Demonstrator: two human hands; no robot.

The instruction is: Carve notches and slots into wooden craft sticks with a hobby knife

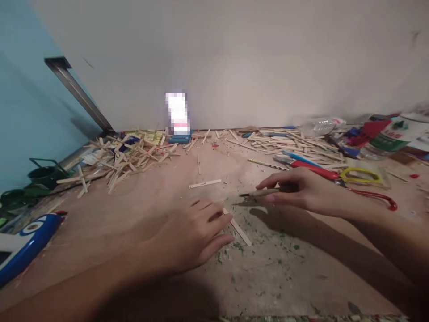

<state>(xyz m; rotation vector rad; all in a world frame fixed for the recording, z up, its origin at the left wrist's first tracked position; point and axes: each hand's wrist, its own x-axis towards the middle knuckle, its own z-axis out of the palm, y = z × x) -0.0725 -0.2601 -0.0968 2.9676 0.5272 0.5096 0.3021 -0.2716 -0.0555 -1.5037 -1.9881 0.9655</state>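
My left hand [201, 230] rests low over the tabletop with its fingers stretched out and slightly apart. A wooden craft stick [240, 230] lies slantwise by its fingertips, one end partly behind them; whether they press on it I cannot tell. To the right, my right hand [298, 188] pinches a thin pale stick with a dark tip [263, 192] between thumb and fingers, just above the table, the tip pointing left. Another craft stick [209, 183], marked or split along its length, lies beyond my left hand. Green crumbs are scattered between and below the hands.
Craft sticks pile up at the back left [124, 163] and back right [295, 145]. A lit phone [178, 112] stands against the wall. Red-handled pliers [315, 170], yellow-handled scissors [360, 174], a pencil [266, 164] and plastic bottles [389, 138] lie right. A blue object [36, 241] sits left.
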